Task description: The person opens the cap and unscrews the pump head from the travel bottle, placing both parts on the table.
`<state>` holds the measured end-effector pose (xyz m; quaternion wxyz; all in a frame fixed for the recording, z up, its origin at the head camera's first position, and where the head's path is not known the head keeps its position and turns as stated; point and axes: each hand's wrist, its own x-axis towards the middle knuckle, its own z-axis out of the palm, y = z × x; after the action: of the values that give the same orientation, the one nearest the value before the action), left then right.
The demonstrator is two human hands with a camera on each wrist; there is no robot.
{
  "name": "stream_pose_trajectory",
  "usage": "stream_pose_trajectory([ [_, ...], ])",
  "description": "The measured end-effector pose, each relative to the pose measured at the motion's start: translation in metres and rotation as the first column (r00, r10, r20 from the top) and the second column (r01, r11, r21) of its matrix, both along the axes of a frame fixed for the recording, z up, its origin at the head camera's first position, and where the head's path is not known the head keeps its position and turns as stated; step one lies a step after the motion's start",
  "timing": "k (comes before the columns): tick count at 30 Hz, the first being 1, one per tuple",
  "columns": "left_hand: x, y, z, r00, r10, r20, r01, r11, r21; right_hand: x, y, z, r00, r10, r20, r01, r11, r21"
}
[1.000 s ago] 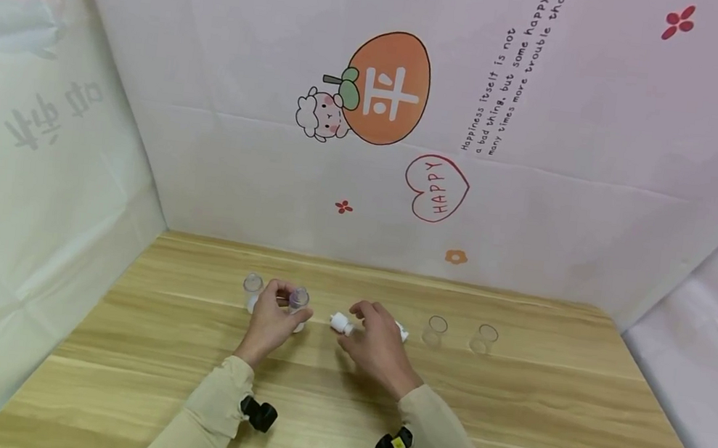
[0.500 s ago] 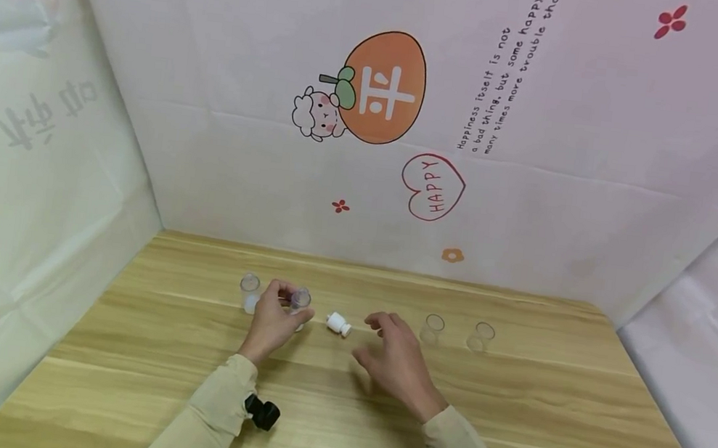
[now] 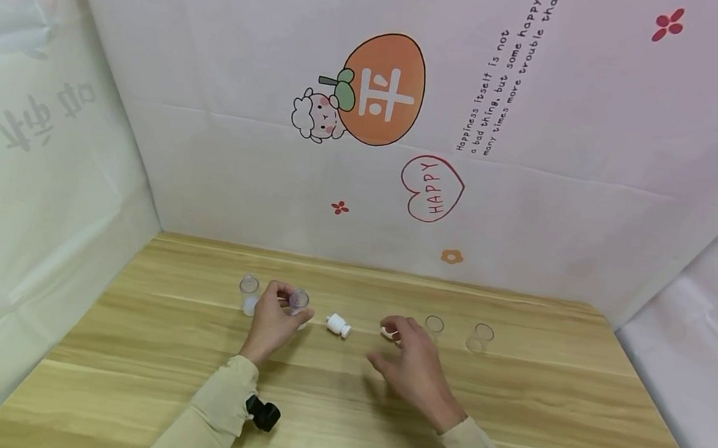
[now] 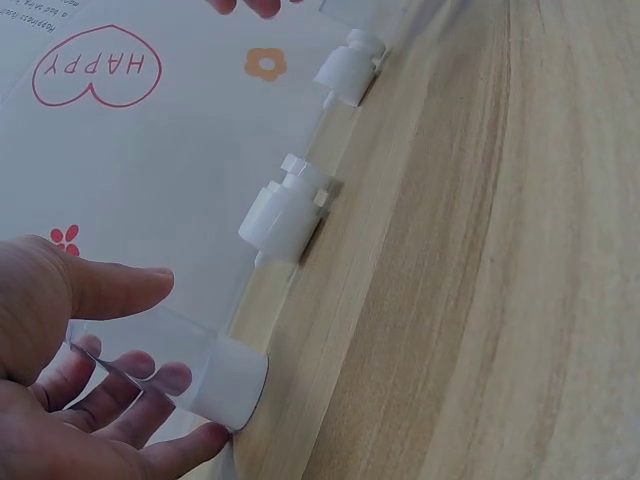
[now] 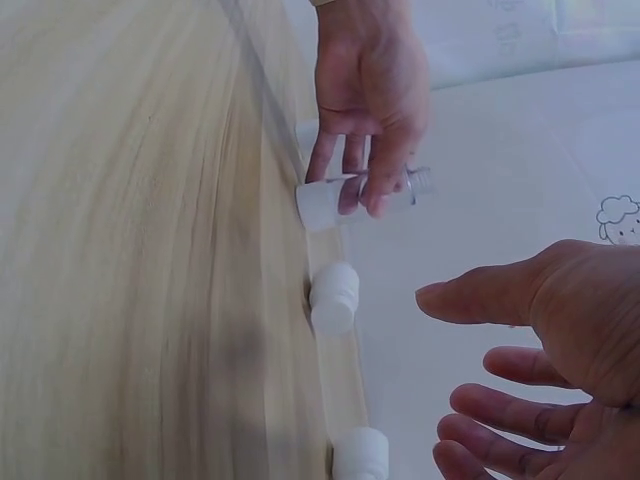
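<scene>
My left hand [image 3: 271, 324] holds a small clear bottle [image 3: 300, 300] with a white base, upright on the wood. Thumb and fingers curl round its clear wall in the left wrist view, where the white base [image 4: 235, 383] meets the table. To its right lies a white pump-like bottle top [image 3: 338, 325] on its side. A second white top [image 3: 389, 334] lies further right, partly hidden behind my right hand [image 3: 416, 367]. That hand hovers over the table, thumb and fingers spread apart, holding nothing in the right wrist view.
Another clear bottle [image 3: 249, 295] with white at its bottom stands left of my left hand. Two clear open-topped cups stand at the right, a nearer cup [image 3: 434, 325] partly behind my right hand and a farther cup [image 3: 480, 337]. A printed cloth wall [image 3: 238, 182] rises behind the table.
My right hand has moved right, from beside the first white top to near the second. The left hand stays on the bottle.
</scene>
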<state>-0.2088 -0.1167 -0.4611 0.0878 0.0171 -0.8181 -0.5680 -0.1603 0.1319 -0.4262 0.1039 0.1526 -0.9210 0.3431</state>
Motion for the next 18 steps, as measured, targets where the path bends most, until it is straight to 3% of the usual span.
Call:
stream_pose_trajectory([
  [11, 0.001, 0.000, 0.000, 1.000, -0.005, -0.019, 0.005, 1.000, -0.018, -0.001, 0.013, 0.000, 0.999, -0.032, 0.009, 0.032, 0.999, 0.006],
  [18, 0.004, 0.002, 0.007, 0.996, -0.023, -0.088, 0.012, 0.992, -0.129, -0.004, 0.027, 0.002, 0.998, -0.041, -0.042, 0.042, 0.999, 0.010],
])
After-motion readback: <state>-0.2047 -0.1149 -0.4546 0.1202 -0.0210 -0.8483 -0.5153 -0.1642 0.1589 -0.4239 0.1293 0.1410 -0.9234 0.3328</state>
